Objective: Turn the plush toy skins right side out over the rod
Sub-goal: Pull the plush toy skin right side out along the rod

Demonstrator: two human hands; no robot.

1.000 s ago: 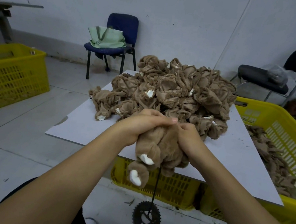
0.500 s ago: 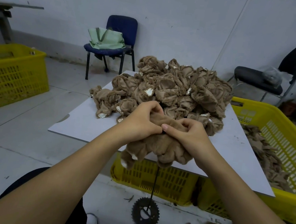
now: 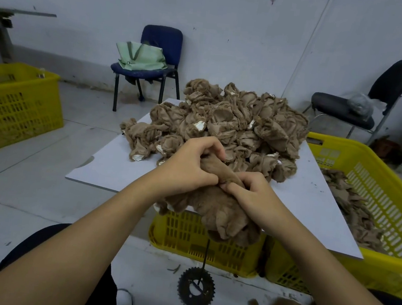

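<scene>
Both forearms are bare from the bottom edge of the view up to the wrists, with no sleeve, watch, bracelet or ring showing on the left hand or the right hand. The fingernails that show are short and unpainted. Lower down the person wears dark trousers, nearly black, and a white shoe whose toe shows below the left forearm.

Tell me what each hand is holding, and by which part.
Both hold one plush skin over the rod. The left hand grips its upper end; the right hand pinches it just below, at the middle.
</scene>
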